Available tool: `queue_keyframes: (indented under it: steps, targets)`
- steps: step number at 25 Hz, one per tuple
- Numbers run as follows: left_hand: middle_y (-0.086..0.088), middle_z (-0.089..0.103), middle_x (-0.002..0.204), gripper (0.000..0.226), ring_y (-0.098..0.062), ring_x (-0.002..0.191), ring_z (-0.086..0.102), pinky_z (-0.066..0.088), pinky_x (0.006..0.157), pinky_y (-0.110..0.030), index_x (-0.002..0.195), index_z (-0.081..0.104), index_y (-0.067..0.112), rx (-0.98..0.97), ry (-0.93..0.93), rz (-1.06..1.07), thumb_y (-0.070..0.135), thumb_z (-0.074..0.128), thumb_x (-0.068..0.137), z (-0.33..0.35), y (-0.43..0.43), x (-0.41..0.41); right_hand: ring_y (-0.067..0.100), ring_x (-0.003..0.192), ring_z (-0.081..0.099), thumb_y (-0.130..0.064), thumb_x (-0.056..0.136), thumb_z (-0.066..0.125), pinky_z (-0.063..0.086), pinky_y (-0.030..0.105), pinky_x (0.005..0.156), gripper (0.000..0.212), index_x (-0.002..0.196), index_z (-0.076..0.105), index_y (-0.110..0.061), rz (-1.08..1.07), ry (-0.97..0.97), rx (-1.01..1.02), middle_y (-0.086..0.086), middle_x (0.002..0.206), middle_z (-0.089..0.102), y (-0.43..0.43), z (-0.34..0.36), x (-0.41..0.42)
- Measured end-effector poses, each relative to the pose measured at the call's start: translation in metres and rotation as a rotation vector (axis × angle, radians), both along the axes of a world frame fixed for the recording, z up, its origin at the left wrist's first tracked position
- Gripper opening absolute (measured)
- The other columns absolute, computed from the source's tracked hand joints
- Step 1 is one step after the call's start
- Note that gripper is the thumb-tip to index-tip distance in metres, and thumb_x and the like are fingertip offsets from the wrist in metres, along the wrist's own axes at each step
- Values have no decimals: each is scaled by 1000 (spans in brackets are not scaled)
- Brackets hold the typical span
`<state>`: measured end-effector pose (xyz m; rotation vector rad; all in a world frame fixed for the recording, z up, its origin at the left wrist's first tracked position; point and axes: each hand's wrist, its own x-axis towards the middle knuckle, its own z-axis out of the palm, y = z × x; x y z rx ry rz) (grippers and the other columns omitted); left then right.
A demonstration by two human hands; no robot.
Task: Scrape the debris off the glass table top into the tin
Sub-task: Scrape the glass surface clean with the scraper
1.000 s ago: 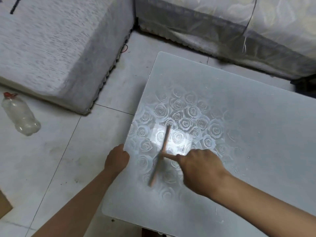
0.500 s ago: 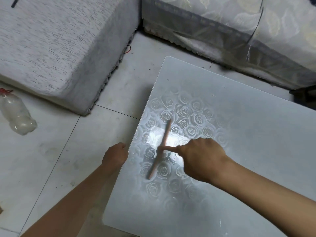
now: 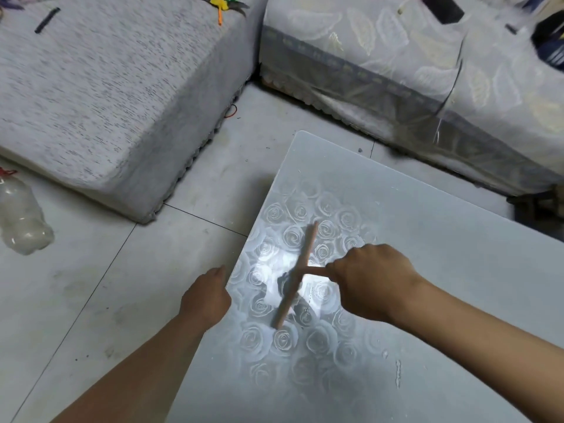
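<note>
Glass table top (image 3: 442, 239) is rose-patterned, scraper (image 3: 305, 251) pink.

At the left edge of the glass table top (image 3: 442, 270), the left hand (image 3: 206, 297) curls its fingers out of sight, so what they hold cannot be told. The right hand (image 3: 370, 282) hides the handle end of the scraper (image 3: 298, 273). Far left of the table top, the frame cuts off the plastic bottle (image 3: 21, 221).

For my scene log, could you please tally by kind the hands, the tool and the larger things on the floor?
Glass table top: 1
Scraper: 1
Plastic bottle: 1
Covered seats: 2, grey and patterned
Hands: 2, left hand and right hand
Tin: 0 in view
Total: 7
</note>
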<state>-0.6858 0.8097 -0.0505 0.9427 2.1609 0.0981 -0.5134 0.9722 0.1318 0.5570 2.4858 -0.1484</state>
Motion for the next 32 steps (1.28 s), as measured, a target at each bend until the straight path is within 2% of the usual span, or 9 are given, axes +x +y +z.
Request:
queue_keyframes:
  steps: [4, 9, 11, 13, 15, 18, 23, 28, 32]
  targets:
    - [1, 29, 150, 55, -20, 131, 36, 43, 94, -32, 143, 30, 12, 30, 137, -210, 11, 43, 90, -2, 18, 8, 27, 72, 47, -16, 88, 40, 33, 29, 58, 59, 138, 38, -47, 20, 69, 14, 4, 84, 55, 11, -16, -38]
    - [-1, 15, 158, 65, -16, 142, 23, 37, 102, -26, 150, 17, 9, 80, 214, -335, 7, 40, 90, -3, 40, 13, 29, 93, 62, -18, 89, 40, 40, 29, 64, 47, 131, 48, -37, -33, -91, 7, 5, 103, 62, 36, -7, 7]
    - [-3, 14, 158, 65, -16, 142, 22, 35, 104, -27, 150, 16, 8, 77, 227, -360, 9, 40, 89, 0, 53, 15, 29, 93, 62, -19, 90, 41, 41, 29, 63, 46, 131, 49, -38, 12, -95, 47, 4, 102, 62, 48, 4, 9]
    - [-4, 16, 157, 65, -17, 141, 24, 35, 103, -28, 149, 18, 9, 74, 259, -353, 11, 42, 88, 0, 66, 14, 30, 88, 60, -20, 89, 42, 33, 26, 55, 48, 132, 47, -43, 92, 3, 48, 5, 100, 61, 55, -1, -18]
    - [-4, 16, 157, 66, -17, 141, 24, 35, 103, -28, 149, 17, 9, 71, 302, -331, 12, 42, 88, -3, 78, 14, 30, 81, 54, -20, 89, 44, 29, 26, 52, 43, 128, 52, -35, 130, 48, 49, 6, 101, 60, 56, -14, -46]
    - [-5, 10, 159, 67, -17, 144, 19, 31, 107, -28, 150, 14, 8, 61, 357, -338, 15, 42, 89, -8, 88, 13, 31, 93, 59, -20, 89, 44, 37, 30, 65, 40, 128, 52, -28, 76, 17, 15, 7, 108, 60, 65, -32, -36]
    - [-5, -1, 161, 67, -16, 148, 7, 19, 115, -28, 152, 7, 7, 51, 337, -391, 9, 36, 91, -8, 99, 20, 29, 98, 61, -28, 90, 43, 40, 30, 68, 36, 123, 56, -30, -84, -185, 34, 4, 111, 61, 105, -5, 27]
    - [-4, -4, 161, 67, -16, 148, 4, 17, 116, -33, 151, 10, 9, 38, 391, -464, 19, 41, 93, -10, 135, 27, 29, 98, 60, -29, 91, 44, 43, 31, 69, 35, 124, 57, -31, -17, -52, 78, 5, 115, 61, 138, -20, -19]
    - [-4, -3, 161, 66, -16, 148, 2, 14, 118, -37, 151, 12, 10, -12, 416, -523, 17, 41, 92, -13, 150, 29, 30, 103, 60, -29, 92, 44, 44, 33, 75, 36, 126, 55, -33, -113, -111, -20, 5, 117, 60, 142, -25, 17]
